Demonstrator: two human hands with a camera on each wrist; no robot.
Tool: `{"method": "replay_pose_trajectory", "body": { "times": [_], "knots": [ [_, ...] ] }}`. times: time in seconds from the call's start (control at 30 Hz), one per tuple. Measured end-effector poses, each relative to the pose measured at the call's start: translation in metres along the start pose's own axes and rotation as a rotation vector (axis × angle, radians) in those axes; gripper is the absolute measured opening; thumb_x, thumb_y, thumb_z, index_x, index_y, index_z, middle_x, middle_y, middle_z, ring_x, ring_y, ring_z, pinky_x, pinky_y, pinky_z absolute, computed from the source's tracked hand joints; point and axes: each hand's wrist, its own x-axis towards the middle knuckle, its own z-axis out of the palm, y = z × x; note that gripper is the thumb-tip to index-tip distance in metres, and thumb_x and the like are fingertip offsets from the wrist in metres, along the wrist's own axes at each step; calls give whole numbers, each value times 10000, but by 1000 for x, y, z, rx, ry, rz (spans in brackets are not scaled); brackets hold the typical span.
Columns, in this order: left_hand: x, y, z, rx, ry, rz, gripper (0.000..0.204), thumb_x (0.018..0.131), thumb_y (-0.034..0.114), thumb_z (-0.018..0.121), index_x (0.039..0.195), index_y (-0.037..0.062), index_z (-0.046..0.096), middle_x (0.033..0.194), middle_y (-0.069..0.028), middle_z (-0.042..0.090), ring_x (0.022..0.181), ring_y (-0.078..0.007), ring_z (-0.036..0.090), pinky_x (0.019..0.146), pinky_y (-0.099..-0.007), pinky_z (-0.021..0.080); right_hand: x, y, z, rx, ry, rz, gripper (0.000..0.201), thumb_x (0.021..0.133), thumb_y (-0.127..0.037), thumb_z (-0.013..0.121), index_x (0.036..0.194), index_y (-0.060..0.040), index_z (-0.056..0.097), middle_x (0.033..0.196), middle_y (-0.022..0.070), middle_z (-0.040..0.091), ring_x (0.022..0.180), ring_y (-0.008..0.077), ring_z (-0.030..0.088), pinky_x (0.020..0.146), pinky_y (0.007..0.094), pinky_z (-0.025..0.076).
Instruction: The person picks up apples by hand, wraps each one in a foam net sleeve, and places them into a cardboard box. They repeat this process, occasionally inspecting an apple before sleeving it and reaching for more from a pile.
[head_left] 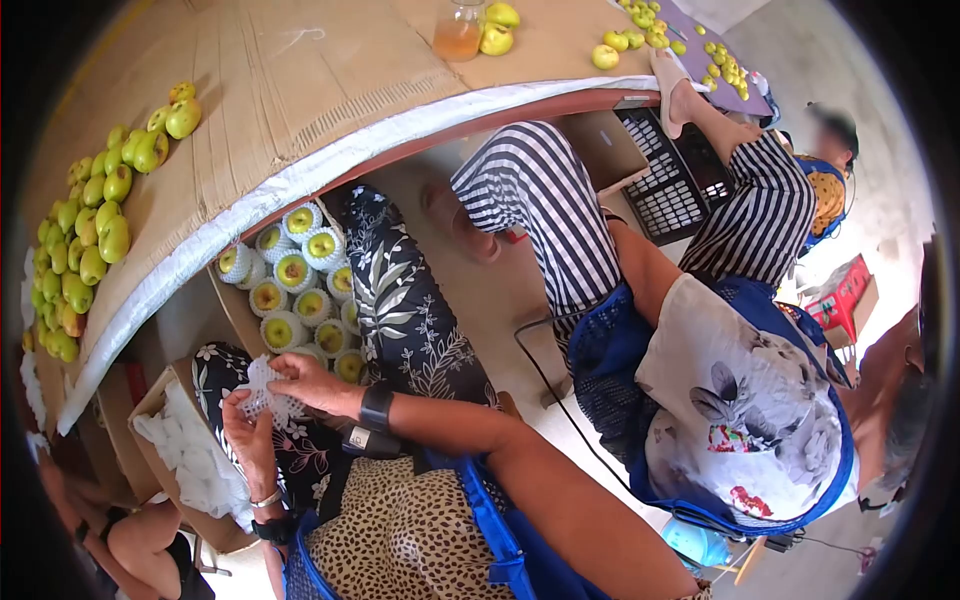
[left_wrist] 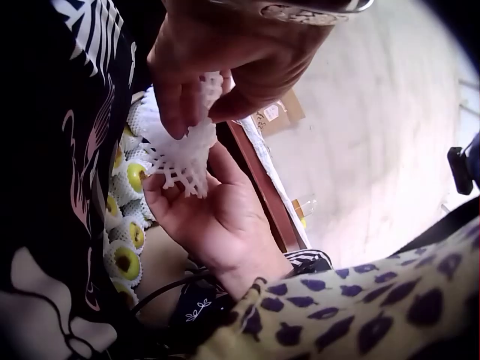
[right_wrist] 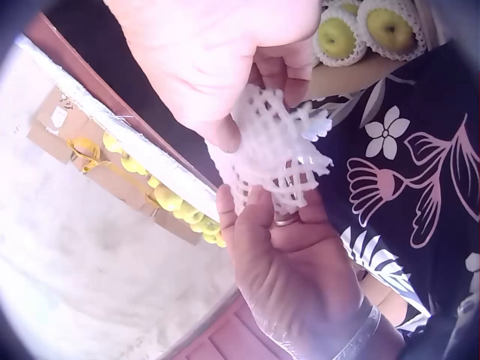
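Note:
A white foam fruit net (head_left: 262, 388) is held between the two hands above the lap. The left hand (head_left: 252, 445), with a bracelet at its wrist, pinches one side of it. On the other side, the right hand (head_left: 318, 386) grips the net with thumb and fingers. In the right wrist view the mesh of the foam net (right_wrist: 274, 150) is spread between the hands, and no fruit shows through it. Just beyond the hands, a box holds green apples (head_left: 292, 270) in similar white nets, packed side by side.
A cardboard-covered table (head_left: 250, 110) carries a heap of bare green apples (head_left: 90, 225) at left and a jar (head_left: 458, 35) at the back. An open carton of white foam nets (head_left: 190, 440) stands at lower left. Another person in striped trousers (head_left: 545, 200) sits at right.

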Motion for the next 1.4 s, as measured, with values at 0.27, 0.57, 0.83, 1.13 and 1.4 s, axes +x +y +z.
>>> {"method": "replay_pose_trajectory", "body": {
  "times": [0.27, 0.57, 0.83, 1.13, 1.4],
  "knots": [
    [-5, 4, -5, -154, -42, -232, 428, 761, -76, 462, 1148, 105, 430, 922, -43, 580, 732, -103, 569, 567, -199, 474, 2, -2, -4, -325, 209, -259, 221, 803, -176, 645, 919, -9, 560, 746, 45, 600, 660, 103, 547, 609, 263, 452],
    [0, -2, -19, -597, 110, -209, 330, 786, -54, 422, 1093, 64, 451, 1037, -73, 552, 899, -173, 575, 724, -293, 511, 5, -6, -2, -243, 200, -264, 173, 847, -131, 582, 982, -35, 530, 658, 26, 544, 580, 96, 520, 547, 257, 440],
    [-5, 0, 1, -350, 175, -168, 515, 852, 168, 568, 1286, 102, 297, 1044, -72, 482, 908, -169, 521, 788, -311, 439, 7, -7, -6, -249, 314, -279, 276, 832, -22, 552, 1098, -62, 491, 711, -3, 523, 623, 67, 503, 549, 219, 415],
    [-2, 1, 3, -129, -23, -81, 320, 798, -11, 583, 1107, 50, 526, 853, -18, 593, 647, -60, 539, 486, -191, 440, 11, -20, -17, 48, 155, 20, 295, 797, -120, 650, 1060, -37, 545, 733, 0, 567, 578, 55, 510, 508, 192, 414],
    [-2, -12, -13, -576, 3, -104, 218, 864, 4, 521, 1074, 61, 517, 955, -51, 604, 831, -117, 593, 728, -243, 494, 16, -30, -33, 299, 268, 65, 372, 796, -194, 682, 1098, -53, 516, 886, 15, 576, 725, 57, 526, 604, 205, 439]
  ]
}}
